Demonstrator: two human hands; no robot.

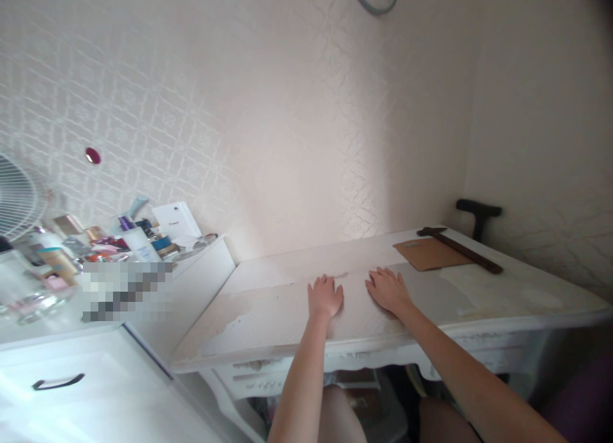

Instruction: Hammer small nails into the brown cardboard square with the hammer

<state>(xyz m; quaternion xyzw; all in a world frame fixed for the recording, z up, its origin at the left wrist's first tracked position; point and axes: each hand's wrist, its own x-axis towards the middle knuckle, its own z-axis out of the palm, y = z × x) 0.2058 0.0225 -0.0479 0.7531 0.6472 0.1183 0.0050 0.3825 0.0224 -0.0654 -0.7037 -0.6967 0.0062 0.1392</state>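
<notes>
Palm down on the white table (268,312) rests my left hand (325,297), its fingers stretched out and holding nothing. My right hand (389,290) lies flat a little to the right, fingers spread, also with nothing in it. Nearest to the right hand is a brown board (431,254), toward the back right of the tabletop. A hammer (472,254) with a dark head and a wooden handle lies across the board, its handle end pointing to the right.
A white cabinet (57,353) adjoins the table at left, crowded with bottles (141,244) and a white box (177,221). A fan (16,197) stands at the far left. Behind the table's right corner rises a black handle (479,208). Patterned wall closes off the back.
</notes>
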